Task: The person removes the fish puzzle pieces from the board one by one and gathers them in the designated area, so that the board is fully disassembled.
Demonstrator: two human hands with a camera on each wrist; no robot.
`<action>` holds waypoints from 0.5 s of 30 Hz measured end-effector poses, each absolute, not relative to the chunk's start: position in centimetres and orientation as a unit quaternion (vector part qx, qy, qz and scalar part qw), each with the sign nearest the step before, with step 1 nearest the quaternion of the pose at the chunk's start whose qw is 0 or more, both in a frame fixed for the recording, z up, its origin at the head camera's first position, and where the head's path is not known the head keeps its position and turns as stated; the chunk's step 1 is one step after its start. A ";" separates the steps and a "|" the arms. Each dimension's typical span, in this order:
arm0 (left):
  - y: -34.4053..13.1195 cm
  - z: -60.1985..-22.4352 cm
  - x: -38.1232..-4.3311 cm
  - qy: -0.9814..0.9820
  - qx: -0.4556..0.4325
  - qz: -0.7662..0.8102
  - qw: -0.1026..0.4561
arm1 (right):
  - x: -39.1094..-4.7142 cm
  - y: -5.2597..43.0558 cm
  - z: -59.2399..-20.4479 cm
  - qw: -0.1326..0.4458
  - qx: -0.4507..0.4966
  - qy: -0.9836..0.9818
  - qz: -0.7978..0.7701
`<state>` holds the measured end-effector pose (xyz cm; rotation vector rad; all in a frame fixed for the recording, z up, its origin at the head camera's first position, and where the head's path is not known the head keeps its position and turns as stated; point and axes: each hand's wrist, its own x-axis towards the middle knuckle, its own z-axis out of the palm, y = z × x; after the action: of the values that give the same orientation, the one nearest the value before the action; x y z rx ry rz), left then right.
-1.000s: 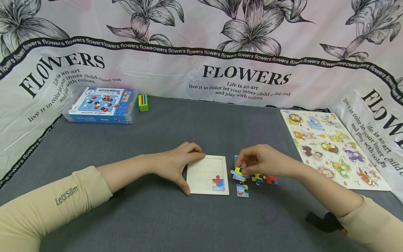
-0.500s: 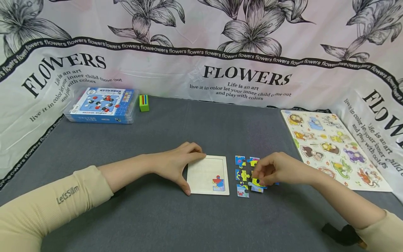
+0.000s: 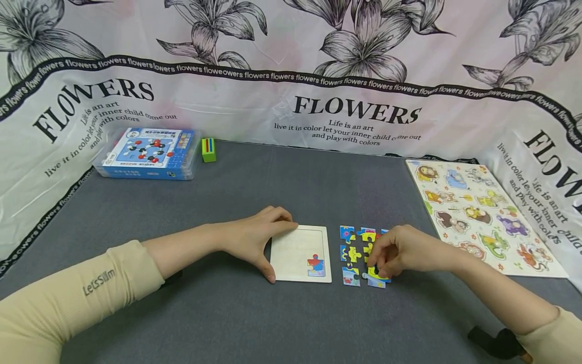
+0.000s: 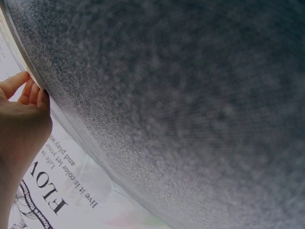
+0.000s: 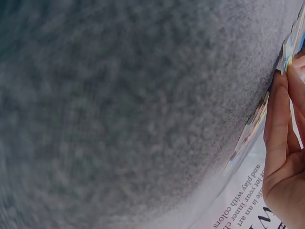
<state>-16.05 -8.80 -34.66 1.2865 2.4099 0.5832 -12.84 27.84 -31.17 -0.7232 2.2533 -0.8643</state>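
A square, pale wooden puzzle tray (image 3: 293, 255) lies flat on the dark tabletop. One red and blue jigsaw piece (image 3: 316, 265) sits in its near right corner. My left hand (image 3: 258, 236) grips the tray's left side, thumb at the near corner and fingers at the far edge. To the right of the tray, several loose jigsaw pieces (image 3: 351, 254) lie in rough rows. Over them, my right hand (image 3: 406, 251) pinches a yellow and light-blue jigsaw piece (image 3: 375, 282), partly hidden by the fingers. In the right wrist view, fingertips (image 5: 281, 78) meet at a piece's edge.
A large animal picture board (image 3: 482, 212) lies at the right. At the back left stand a clear-lidded blue box (image 3: 145, 151) and a small green block (image 3: 208, 150) with coloured stripes. A flower-printed cloth (image 3: 354, 126) hangs behind the table.
My right hand has moved right and slightly nearer, carrying the yellow and light-blue jigsaw piece, which uncovers the left columns of loose pieces. The left hand and tray stay put.
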 end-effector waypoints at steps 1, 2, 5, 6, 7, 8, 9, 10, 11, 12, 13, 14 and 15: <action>-8.8 -34.7 -16.0 0.850 0.453 0.206 0.172 | -12.8 27.8 -31.2 0.306 -0.274 0.852 -0.326; -8.8 -34.7 -16.0 0.851 0.452 0.205 0.172 | -12.8 27.7 -31.3 0.307 -0.273 0.852 -0.326; -8.8 -34.7 -16.0 0.852 0.449 0.206 0.171 | -12.9 27.6 -31.3 0.306 -0.273 0.853 -0.322; -8.8 -34.7 -16.0 0.853 0.448 0.206 0.172 | -12.9 27.6 -31.4 0.305 -0.273 0.855 -0.320; -8.8 -34.8 -16.0 0.853 0.448 0.206 0.172 | -12.9 27.6 -31.4 0.303 -0.272 0.856 -0.317; -8.8 -34.8 -16.0 0.853 0.448 0.207 0.172 | -12.9 27.5 -31.4 0.301 -0.272 0.858 -0.315; -8.8 -34.8 -16.0 0.853 0.448 0.207 0.172 | -12.9 27.5 -31.4 0.299 -0.273 0.859 -0.313; -8.8 -34.8 -16.0 0.853 0.447 0.207 0.173 | -12.9 27.5 -31.4 0.297 -0.273 0.860 -0.312; -8.8 -34.8 -16.0 0.853 0.446 0.207 0.174 | -12.9 27.5 -31.4 0.295 -0.274 0.861 -0.310; -8.8 -34.8 -16.0 0.853 0.447 0.207 0.173 | -12.9 27.5 -31.4 0.293 -0.274 0.862 -0.310; -8.8 -34.8 -16.0 0.853 0.447 0.206 0.173 | -12.9 27.5 -31.4 0.292 -0.274 0.862 -0.310; -8.8 -34.8 -16.0 0.853 0.447 0.206 0.173 | -12.9 27.5 -31.4 0.291 -0.275 0.862 -0.310; -8.8 -34.8 -16.0 0.853 0.448 0.205 0.173 | -12.9 27.5 -31.4 0.290 -0.275 0.863 -0.309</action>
<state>-16.03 -8.83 -34.79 1.2693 2.4196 0.5822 -12.93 27.46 -31.39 -0.7339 2.3026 -0.8249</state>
